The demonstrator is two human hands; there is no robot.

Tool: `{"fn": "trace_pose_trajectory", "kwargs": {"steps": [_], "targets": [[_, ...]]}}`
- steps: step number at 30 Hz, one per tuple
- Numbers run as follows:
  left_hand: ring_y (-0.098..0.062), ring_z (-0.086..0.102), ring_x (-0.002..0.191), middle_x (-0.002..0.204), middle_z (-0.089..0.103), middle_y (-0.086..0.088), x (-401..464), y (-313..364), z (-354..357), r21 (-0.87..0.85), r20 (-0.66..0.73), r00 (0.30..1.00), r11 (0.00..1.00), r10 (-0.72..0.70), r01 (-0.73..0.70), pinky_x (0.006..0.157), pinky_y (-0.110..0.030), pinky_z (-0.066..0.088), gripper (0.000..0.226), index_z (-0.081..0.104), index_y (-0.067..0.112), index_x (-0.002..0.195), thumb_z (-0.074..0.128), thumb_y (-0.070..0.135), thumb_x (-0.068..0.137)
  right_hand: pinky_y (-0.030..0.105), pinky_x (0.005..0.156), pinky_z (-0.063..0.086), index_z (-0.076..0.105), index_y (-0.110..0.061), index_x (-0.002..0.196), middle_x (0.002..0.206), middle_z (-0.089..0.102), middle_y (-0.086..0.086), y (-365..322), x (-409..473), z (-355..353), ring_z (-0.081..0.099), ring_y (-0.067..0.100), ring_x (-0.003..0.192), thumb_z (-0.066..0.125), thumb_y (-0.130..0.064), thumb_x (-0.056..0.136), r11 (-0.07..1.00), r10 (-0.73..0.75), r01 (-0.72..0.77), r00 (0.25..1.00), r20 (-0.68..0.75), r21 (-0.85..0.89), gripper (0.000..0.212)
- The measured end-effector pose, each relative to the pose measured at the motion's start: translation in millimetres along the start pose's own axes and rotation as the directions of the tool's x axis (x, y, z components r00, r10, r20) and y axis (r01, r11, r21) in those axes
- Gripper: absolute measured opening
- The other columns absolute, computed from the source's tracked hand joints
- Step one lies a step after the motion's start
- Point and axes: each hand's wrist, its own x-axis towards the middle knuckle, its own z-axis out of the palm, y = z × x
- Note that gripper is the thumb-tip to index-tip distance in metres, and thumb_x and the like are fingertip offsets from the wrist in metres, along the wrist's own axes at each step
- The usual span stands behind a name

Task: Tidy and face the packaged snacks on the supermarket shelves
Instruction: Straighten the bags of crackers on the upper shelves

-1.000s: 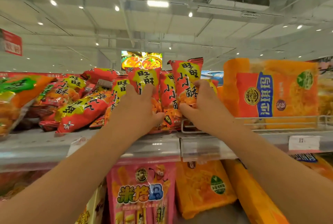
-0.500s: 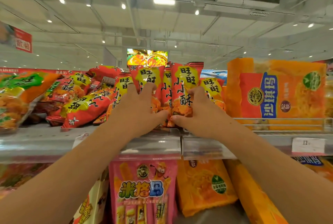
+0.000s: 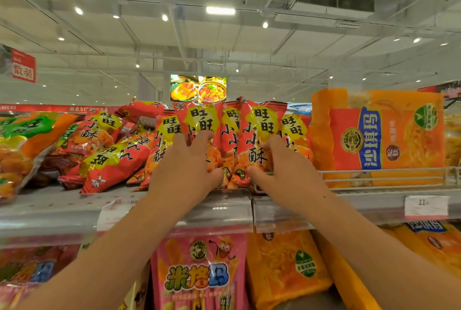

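Observation:
Several red and yellow snack bags (image 3: 232, 132) stand upright, faces forward, at the middle of the top shelf (image 3: 62, 212). My left hand (image 3: 184, 167) grips the left side of this bunch, fingers up the bag fronts and thumb below. My right hand (image 3: 282, 167) grips the right side, fingers curled around the rightmost front bag (image 3: 259, 135). More of the same bags (image 3: 112, 162) lie toppled in a loose heap to the left.
A large orange bag (image 3: 379, 132) stands behind a wire rail (image 3: 384, 175) on the right. Green and orange bags (image 3: 22, 150) lie far left. Pink (image 3: 197, 274) and orange (image 3: 287, 267) packs fill the lower shelf. A price tag (image 3: 425, 206) hangs on the shelf edge.
Both hands have drawn closer together, pressing the upright bags into a tighter bunch. The tilted right bag now stands straighter beside the others.

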Motion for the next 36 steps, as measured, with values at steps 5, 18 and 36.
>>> {"fn": "trace_pose_trajectory", "kwargs": {"steps": [5, 18, 36], "targets": [[-0.024, 0.057, 0.099, 0.126, 0.037, -0.004, -8, -4, -5, -0.009, 0.016, 1.000, 1.000, 0.022, -0.022, 0.086, -0.041, 0.051, 0.069, 0.018, 0.046, 0.147, 0.048, 0.065, 0.088, 0.033, 0.085, 0.045, 0.037, -0.024, 0.134, 0.114, 0.053, -0.005, -5, -10, 4, 0.052, 0.017, 0.108, 0.053, -0.050, 0.092, 0.999, 0.024, -0.025, 1.000, -0.019, -0.046, 0.053], [-0.033, 0.052, 0.125, 0.133, 0.058, -0.011, -134, -171, -90, 0.375, -0.121, 0.990, 0.920, -0.073, 0.113, 0.104, -0.053, 0.037, 0.055, 0.059, 0.018, 0.132, 0.037, 0.046, 0.091, 0.037, 0.111, 0.031, 0.055, -0.018, 0.130, 0.140, 0.050, 0.002, -185, -43, 88, 0.039, 0.021, 0.134, 0.053, -0.023, 0.087, 0.713, -0.646, 0.643, 0.757, -0.092, 0.279, 0.044], [-0.025, 0.024, 0.146, 0.159, 0.026, -0.004, -201, -487, -293, 0.491, -0.086, 0.952, 0.819, -0.294, 0.297, 0.116, -0.045, 0.026, 0.064, 0.027, 0.024, 0.152, 0.039, 0.048, 0.094, 0.051, 0.115, -0.007, 0.020, -0.027, 0.150, 0.161, -0.004, 0.008, -473, -40, 235, -0.008, 0.032, 0.145, 0.029, -0.065, 0.088, 0.828, -0.514, 0.547, 0.829, 0.222, -0.123, 0.074]]}}
